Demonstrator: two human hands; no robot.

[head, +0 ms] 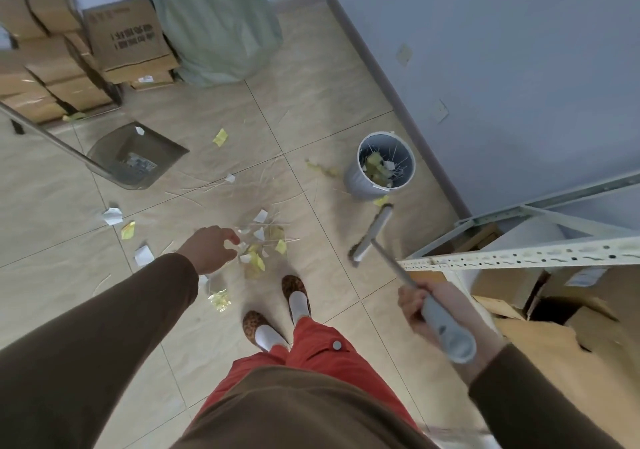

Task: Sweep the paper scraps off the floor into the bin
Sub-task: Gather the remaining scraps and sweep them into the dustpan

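Several yellow and white paper scraps [257, 248] lie heaped on the beige tiled floor [329, 109] just ahead of the person's feet, seemingly gathered there for scooping, with strays scattered to the left. The right hand [420, 305] grips the grey handle of the long broom [372, 235], whose head rests on the floor between the heap and the round grey bin [381, 164], probably parked for the moment. The left hand [211, 247] hangs over the heap, fingers loosely curled and holding nothing. The dark translucent dustpan [138, 156] lies well apart to the left, its long handle running out of view. The bin already holds scraps; how full it is cannot be judged
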